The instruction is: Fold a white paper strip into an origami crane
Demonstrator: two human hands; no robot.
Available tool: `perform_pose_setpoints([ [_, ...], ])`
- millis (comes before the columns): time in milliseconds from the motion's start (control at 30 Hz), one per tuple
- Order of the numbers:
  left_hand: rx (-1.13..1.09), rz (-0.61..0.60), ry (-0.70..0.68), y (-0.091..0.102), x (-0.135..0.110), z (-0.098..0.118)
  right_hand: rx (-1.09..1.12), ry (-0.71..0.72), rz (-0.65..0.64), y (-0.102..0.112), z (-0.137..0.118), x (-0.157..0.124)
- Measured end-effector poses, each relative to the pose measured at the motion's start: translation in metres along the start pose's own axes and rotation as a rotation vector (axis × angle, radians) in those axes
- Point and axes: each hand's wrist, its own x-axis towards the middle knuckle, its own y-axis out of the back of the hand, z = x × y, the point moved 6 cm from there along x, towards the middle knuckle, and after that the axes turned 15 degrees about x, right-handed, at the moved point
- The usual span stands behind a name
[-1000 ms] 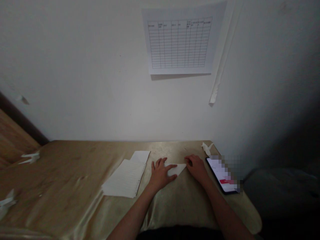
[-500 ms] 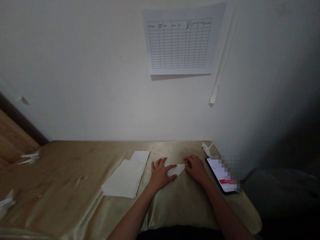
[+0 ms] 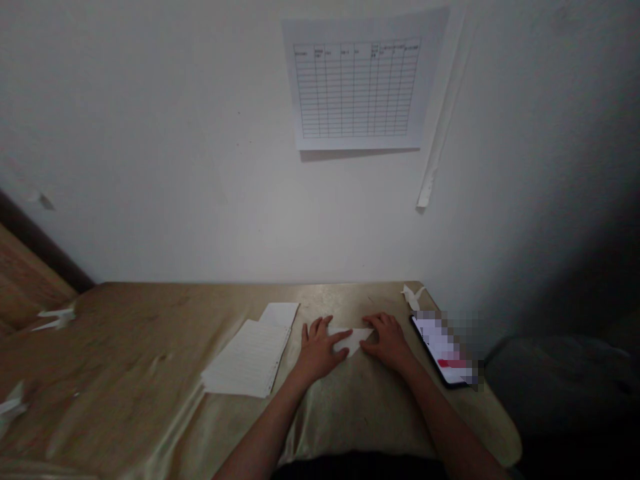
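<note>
A small white sheet of folded paper (image 3: 354,341) lies flat on the table between my hands, its lower edge coming to a point. My left hand (image 3: 320,350) rests on its left part with the fingers spread, index finger and thumb lying across it. At the paper's right corner is my right hand (image 3: 387,339), fingers apart, with the thumb and index finger touching the edge. Both palms cover parts of the paper, so its full outline is hidden.
Left of my hands lies a stack of lined paper (image 3: 245,360). A phone (image 3: 443,353) with a lit screen is on the right, below a folded paper shape (image 3: 413,297). More folded paper pieces (image 3: 56,318) sit far left. A printed table sheet (image 3: 357,87) hangs on the wall.
My right thumb has come out from the hand onto the paper's right edge, and the fingers have spread. My left hand stays almost in place.
</note>
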Motion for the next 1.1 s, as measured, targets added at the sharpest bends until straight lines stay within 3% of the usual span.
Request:
perform_pose_setpoints([
  [633,0.016,0.000,-0.010,-0.006,0.002,-0.003,-0.069,0.045,0.007,-0.017,-0.014,-0.012],
  [1100,-0.012,0.052,-0.002,-0.003,0.000,-0.001,0.013,0.093,0.013,-0.006,-0.008,-0.005],
])
